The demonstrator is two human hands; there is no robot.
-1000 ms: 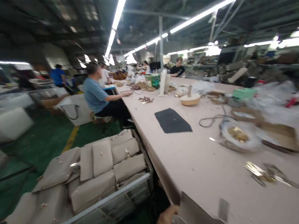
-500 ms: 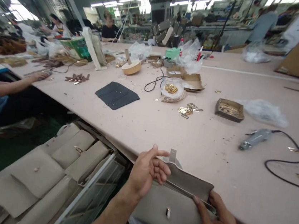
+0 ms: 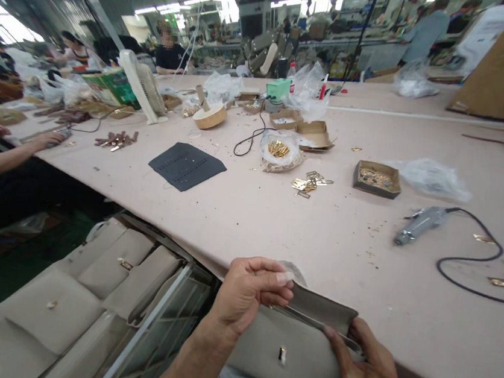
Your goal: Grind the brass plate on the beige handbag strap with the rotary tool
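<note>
A grey-beige bag (image 3: 293, 345) with a small gold clasp (image 3: 282, 355) on its front rests at the table's near edge, its flap (image 3: 325, 306) raised. My right hand (image 3: 370, 369) grips the bag's right end, thumb on the front rim and fingers behind. My left hand (image 3: 251, 295) is at the flap's left end, thumb and fingertips pinched together on the flap's edge. The tab seen there before is hidden behind the fingers.
More bags (image 3: 61, 301) fill a wire rack (image 3: 150, 323) at lower left. On the table (image 3: 246, 243) lie a dark sheet (image 3: 187, 166), gold pieces (image 3: 309, 183), a box of fittings (image 3: 377, 179) and a corded screwdriver (image 3: 419, 225). A co-worker's arms (image 3: 5, 155) are at left.
My left hand's fingers, spread before, have closed on the flap's left end, covering the tab. My right hand keeps its hold. The view has shifted slightly right.
</note>
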